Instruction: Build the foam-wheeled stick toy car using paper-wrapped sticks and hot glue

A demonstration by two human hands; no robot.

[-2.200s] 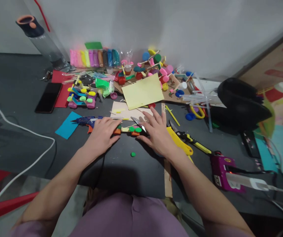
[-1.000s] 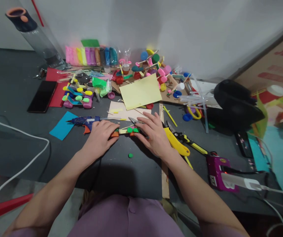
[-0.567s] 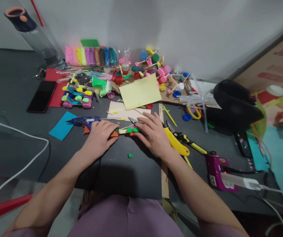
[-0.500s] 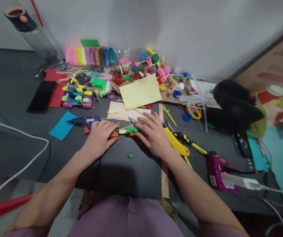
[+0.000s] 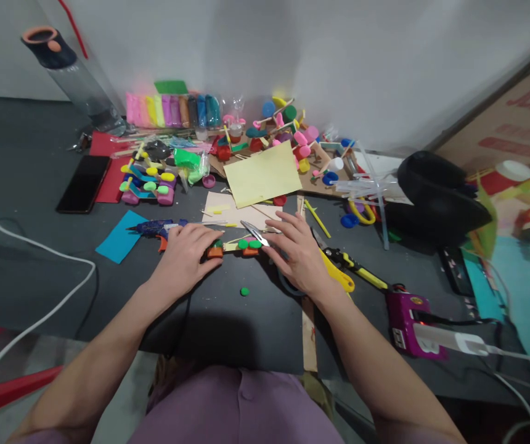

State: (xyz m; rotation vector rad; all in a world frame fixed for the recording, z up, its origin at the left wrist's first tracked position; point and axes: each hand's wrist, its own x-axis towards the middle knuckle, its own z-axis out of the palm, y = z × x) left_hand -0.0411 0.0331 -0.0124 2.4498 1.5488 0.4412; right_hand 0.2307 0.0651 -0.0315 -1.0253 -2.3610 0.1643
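Observation:
My left hand point(image 5: 187, 250) is closed around the left end of a small clay toy, with a green and orange block point(image 5: 216, 249) between its thumb and fingertips. A pale strip point(image 5: 230, 246) runs from there to another orange block point(image 5: 251, 251) topped with green discs point(image 5: 249, 244). At the right, my right hand point(image 5: 298, 251) lies over a pair of scissors point(image 5: 254, 232) with fingers stretched apart. The scissors' blades point up-left past the thumb; their dark handle is partly hidden under the palm. A loose green clay disc point(image 5: 244, 291) lies in front.
A glue gun point(image 5: 154, 228) rests left on blue paper point(image 5: 121, 237). Yellow-handled tools point(image 5: 362, 271) and a purple box point(image 5: 413, 324) lie to the right. Behind are yellow paper point(image 5: 262, 174), clay packets point(image 5: 172, 111), finished toys point(image 5: 147, 182), a phone point(image 5: 84, 184) and a bottle point(image 5: 82, 83).
My right hand has shifted slightly right, off the toy's right end. More of the scissors' blades and their dark handle now show. My left hand stays on the toy.

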